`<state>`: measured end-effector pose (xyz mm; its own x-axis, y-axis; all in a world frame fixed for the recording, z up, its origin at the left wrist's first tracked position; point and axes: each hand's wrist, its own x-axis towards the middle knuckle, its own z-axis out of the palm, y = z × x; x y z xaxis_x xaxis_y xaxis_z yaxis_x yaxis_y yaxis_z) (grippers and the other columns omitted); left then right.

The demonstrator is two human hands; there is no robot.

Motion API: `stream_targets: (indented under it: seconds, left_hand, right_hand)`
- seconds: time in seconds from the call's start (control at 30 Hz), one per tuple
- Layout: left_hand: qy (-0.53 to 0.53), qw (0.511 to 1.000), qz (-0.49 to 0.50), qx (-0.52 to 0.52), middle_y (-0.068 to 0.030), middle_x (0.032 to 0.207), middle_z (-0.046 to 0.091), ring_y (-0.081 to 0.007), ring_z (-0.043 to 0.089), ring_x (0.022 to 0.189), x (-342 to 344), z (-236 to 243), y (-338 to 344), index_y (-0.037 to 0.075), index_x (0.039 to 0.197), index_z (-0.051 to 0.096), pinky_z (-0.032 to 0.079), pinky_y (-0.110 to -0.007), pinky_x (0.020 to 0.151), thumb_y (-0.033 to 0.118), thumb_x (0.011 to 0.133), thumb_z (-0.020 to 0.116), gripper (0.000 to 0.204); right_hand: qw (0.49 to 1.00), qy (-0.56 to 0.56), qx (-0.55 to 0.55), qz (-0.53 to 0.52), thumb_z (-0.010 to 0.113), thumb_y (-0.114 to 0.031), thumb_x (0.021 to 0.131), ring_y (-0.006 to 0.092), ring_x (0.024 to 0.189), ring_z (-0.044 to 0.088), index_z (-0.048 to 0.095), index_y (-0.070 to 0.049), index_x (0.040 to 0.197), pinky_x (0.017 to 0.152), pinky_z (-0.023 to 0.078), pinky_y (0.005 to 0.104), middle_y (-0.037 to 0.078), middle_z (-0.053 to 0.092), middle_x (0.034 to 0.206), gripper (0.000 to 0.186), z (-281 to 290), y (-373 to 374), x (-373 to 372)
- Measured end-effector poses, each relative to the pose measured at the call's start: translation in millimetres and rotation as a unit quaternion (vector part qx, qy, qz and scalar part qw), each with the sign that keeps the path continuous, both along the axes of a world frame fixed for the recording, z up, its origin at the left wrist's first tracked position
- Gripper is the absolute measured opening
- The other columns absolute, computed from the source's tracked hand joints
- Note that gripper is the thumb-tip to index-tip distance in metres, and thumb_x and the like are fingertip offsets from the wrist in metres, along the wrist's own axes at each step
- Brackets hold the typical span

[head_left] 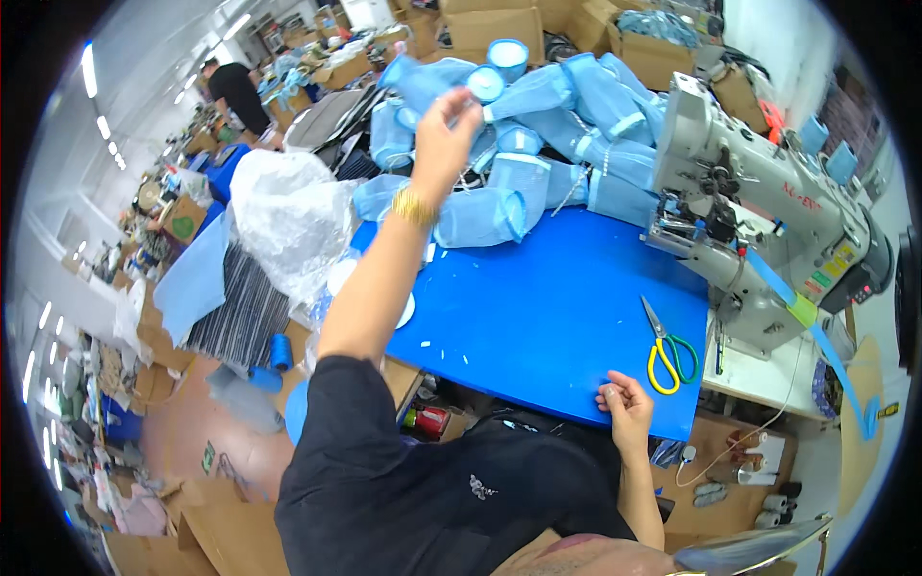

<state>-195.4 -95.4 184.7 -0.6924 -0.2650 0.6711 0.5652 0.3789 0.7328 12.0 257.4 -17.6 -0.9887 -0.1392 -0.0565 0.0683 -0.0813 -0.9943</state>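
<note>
My left hand (448, 134), with a gold band at the wrist, reaches far over the table. Its fingers are pinched at the round end of a light blue mesh bag (420, 84), which is blurred; the exact grip is partly hidden. Around it lies a heap of similar mesh bags (480, 217), some with round rims showing. My right hand (628, 407) rests by the near edge of the blue tabletop (547, 298), fingers loosely curled and apart, holding nothing visible. Just right of it lie scissors (663, 350) with one yellow and one green handle.
An industrial sewing machine (768, 192) stands at the right, with a light blue strip (834, 355) hanging from it. Clear plastic wrapping (288, 206) and striped fabric (238, 312) lie to the left. Cardboard boxes (495, 34) line the back. Another person (240, 96) stands far left.
</note>
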Motion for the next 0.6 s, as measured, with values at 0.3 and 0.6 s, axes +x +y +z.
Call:
stream_targets:
  seconds: [0.3,0.6]
  left_hand:
    - [0.113,0.910,-0.206,-0.341,-0.0070,0.092,0.070,-0.0266,0.067,0.079,232,95,144,0.009,0.083,0.067,0.052,-0.033,0.065,0.006,0.079,0.062,0.007]
    - [0.384,0.817,-0.271,-0.334,-0.0100,0.089,0.068,-0.0206,0.065,0.078,217,93,167,0.000,0.086,0.070,0.052,-0.025,0.057,0.024,0.087,0.060,0.026]
  right_hand:
    - [0.990,0.033,0.117,-0.070,0.060,-0.004,0.087,0.0107,0.070,0.063,0.064,0.004,0.105,0.064,0.050,0.0235,0.008,0.068,0.082,0.020,-17,10,-3]
    - [0.977,0.057,0.191,-0.070,0.064,-0.005,0.084,0.0113,0.066,0.060,0.067,0.002,0.101,0.058,0.048,0.0240,0.009,0.066,0.079,0.018,-11,-11,7]
